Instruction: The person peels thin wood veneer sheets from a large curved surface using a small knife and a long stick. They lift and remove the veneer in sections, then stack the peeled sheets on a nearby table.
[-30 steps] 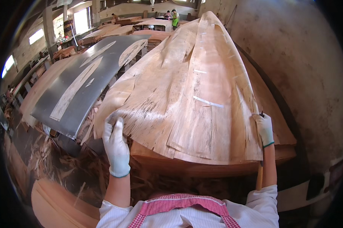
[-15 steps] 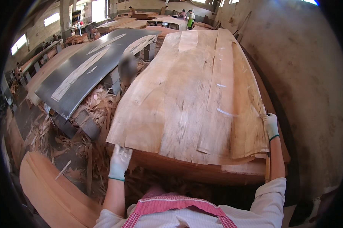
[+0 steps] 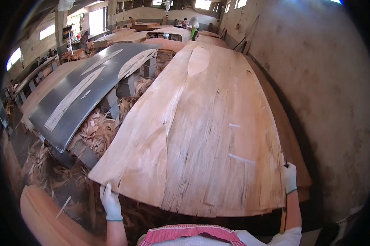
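Observation:
A large sheet of wood veneer [image 3: 197, 135], pieced from strips with dark streaks and short white tape bits, spreads out in front of me. My left hand [image 3: 110, 203], in a white glove with a green cuff, grips the sheet's near left corner area, fingers on top of the edge. At the near right corner, my gloved right hand [image 3: 290, 178] is closed around a thin wooden stick [image 3: 283, 221] with a dark tip, against the sheet's side edge. How much of that edge it also grips is hidden. A pale oval patch [image 3: 198, 61] shows at the sheet's far end.
Left stands a dark panel [image 3: 86, 88] with pale veneer scraps on it, propped on grey blocks [image 3: 85, 156]. Veneer shavings [image 3: 97, 131] litter the floor. A curved reddish sheet [image 3: 49, 217] lies at lower left. A wall [image 3: 316, 94] runs along the right; several people work far off.
The veneer sheet has come toward me, its near edge now lower in view and covering the stack's front. Both hands have moved nearer with it, the left also outward. The view has shifted slightly.

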`<move>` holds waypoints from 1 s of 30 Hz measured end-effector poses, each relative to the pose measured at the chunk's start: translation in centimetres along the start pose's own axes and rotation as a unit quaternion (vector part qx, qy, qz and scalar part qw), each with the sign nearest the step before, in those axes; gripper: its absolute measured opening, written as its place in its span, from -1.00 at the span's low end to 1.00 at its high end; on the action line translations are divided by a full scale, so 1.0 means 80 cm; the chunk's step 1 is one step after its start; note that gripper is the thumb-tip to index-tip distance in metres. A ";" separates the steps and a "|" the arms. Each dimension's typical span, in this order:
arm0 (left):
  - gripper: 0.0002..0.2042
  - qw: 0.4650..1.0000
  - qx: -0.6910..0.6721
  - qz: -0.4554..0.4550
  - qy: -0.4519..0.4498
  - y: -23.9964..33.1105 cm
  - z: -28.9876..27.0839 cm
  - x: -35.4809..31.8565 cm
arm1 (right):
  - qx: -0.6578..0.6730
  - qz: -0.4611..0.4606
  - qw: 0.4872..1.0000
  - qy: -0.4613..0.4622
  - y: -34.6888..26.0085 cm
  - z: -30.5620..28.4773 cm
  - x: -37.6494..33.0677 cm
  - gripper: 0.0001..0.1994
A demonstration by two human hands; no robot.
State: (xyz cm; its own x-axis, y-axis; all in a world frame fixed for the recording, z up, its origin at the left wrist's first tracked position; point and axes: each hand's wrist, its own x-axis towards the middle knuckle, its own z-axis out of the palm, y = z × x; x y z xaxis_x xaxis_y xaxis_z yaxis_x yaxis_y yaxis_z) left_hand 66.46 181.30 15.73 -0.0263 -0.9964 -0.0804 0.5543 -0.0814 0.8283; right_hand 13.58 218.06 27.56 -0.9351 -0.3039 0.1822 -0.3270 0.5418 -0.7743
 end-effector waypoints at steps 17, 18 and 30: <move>-0.87 0.982 0.138 0.086 0.098 -0.096 0.100 0.059 | -0.202 0.004 0.979 -0.009 0.138 0.012 0.149 -0.69; -0.87 0.980 0.140 0.085 0.112 -0.091 0.103 0.054 | -0.193 0.016 0.981 -0.006 0.130 0.010 0.149 -0.70; -0.94 0.983 0.168 0.018 0.076 -0.136 0.125 0.113 | -0.293 -0.001 0.956 -0.014 0.101 0.038 0.199 -0.71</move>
State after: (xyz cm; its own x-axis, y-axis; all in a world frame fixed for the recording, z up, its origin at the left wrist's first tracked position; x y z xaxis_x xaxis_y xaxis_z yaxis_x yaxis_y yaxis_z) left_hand 51.91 172.92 11.54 0.1267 -0.9860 -0.1086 0.2456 -0.0749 0.9665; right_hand -3.53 215.25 22.37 -0.9331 -0.3220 0.1604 -0.3569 0.8844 -0.3007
